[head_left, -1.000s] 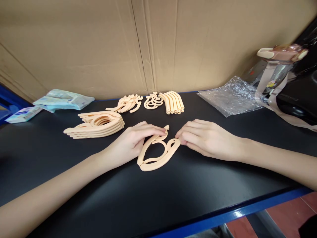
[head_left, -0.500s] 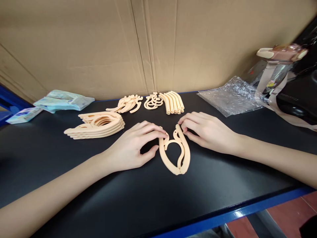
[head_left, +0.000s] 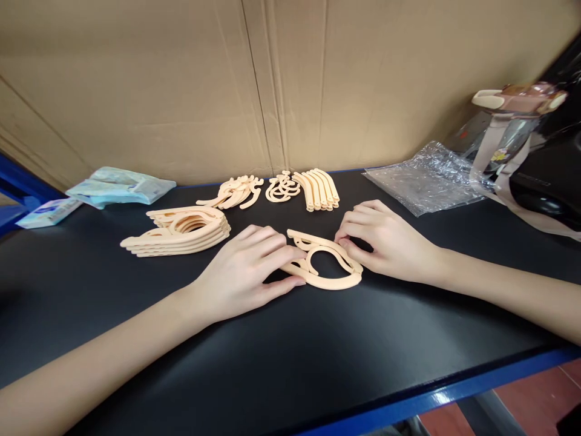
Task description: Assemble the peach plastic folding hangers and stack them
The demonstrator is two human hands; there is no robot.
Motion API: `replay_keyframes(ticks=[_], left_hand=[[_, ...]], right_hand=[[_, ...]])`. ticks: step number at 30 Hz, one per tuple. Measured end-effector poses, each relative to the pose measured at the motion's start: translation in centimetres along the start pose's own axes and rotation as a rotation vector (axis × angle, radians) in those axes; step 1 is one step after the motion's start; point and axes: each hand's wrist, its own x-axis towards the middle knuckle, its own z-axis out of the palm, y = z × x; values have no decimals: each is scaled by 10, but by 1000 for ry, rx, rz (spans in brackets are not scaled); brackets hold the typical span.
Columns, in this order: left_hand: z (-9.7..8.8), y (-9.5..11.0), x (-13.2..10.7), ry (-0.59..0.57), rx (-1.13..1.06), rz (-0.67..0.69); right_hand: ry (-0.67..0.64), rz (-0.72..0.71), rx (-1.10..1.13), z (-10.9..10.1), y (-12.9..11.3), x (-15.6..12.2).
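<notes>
A cream folding hanger (head_left: 333, 283) lies folded on the black tabletop, its two arms pointing left and its hook curled between them. My left hand (head_left: 252, 272) pinches the tip of the nearer arm between thumb and fingers. With curled fingers, my right hand (head_left: 385, 239) grips the far arm close to the hinge at the right. Left of my left hand sits a stack of folded hangers (head_left: 181, 242), all lying the same way.
Along the back lie loose curved arms (head_left: 236, 191), a heap of hooks (head_left: 282, 188) and a row of straighter arms (head_left: 318, 189). Tissue packs (head_left: 120, 186) are at the left. A clear plastic bag (head_left: 417, 181) and a strapped bottle (head_left: 512, 130) stand right, before a cardboard wall (head_left: 158, 79).
The folding hanger has turned on the table: its hinge end swung from pointing toward me to pointing right. My right hand has shifted from the arm's tip to near the hinge.
</notes>
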Motion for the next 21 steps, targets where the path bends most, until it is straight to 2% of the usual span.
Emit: replay_keyframes(ticks=[10,15,21], left_hand=[[2,1,-3,13,-13,-76],[1,2,-3,27,6,-105],[3,1,0,-49,-33,-240]], right_hand=[[-29,-121,24,3,2,-1],[-21,-134,30,4,1,-1],[-22,-120,133,3,-1,0]])
